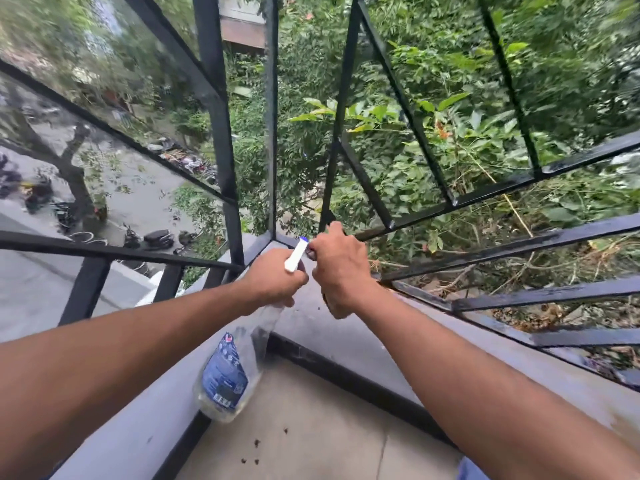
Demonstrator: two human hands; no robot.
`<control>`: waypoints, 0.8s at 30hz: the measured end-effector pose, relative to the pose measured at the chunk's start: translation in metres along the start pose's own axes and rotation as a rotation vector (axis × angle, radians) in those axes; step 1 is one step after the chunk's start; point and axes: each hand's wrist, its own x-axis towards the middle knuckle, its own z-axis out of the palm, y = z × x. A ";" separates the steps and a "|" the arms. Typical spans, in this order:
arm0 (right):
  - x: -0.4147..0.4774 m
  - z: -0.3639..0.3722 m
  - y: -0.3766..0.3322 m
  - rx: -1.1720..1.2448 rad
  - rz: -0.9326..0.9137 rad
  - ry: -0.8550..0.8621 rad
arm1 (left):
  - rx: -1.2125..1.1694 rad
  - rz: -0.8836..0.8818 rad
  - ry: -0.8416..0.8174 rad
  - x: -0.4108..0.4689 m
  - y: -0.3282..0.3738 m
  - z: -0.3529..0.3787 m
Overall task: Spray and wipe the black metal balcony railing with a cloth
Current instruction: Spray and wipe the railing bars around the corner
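My left hand (273, 282) grips the neck of a clear spray bottle (227, 372) with a blue label, which hangs down over the balcony corner. The bottle's white spray head (296, 258) sticks up above my left hand. My right hand (341, 268) is curled at the blue tip of the spray head and pinches it. A dark brownish scrap (327, 301) shows under my right palm; whether it is the cloth is unclear. The black metal railing (512, 247) runs right and left from the corner post (221, 140), just beyond both hands.
A grey concrete ledge (346, 337) carries the railing, with a tiled balcony floor (311, 427) below it. Beyond the bars lie dense green foliage (450, 116) on the right and a street with parked scooters (156, 237) far below on the left.
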 end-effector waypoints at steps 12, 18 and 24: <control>0.010 -0.019 0.001 -0.219 -0.122 0.036 | -0.019 -0.014 0.008 -0.001 -0.015 -0.007; 0.013 -0.016 -0.008 -0.138 -0.116 -0.092 | 0.008 -0.013 0.005 0.000 -0.012 -0.006; -0.008 -0.019 0.016 -0.028 -0.091 -0.127 | 0.033 0.006 -0.020 -0.008 -0.006 0.005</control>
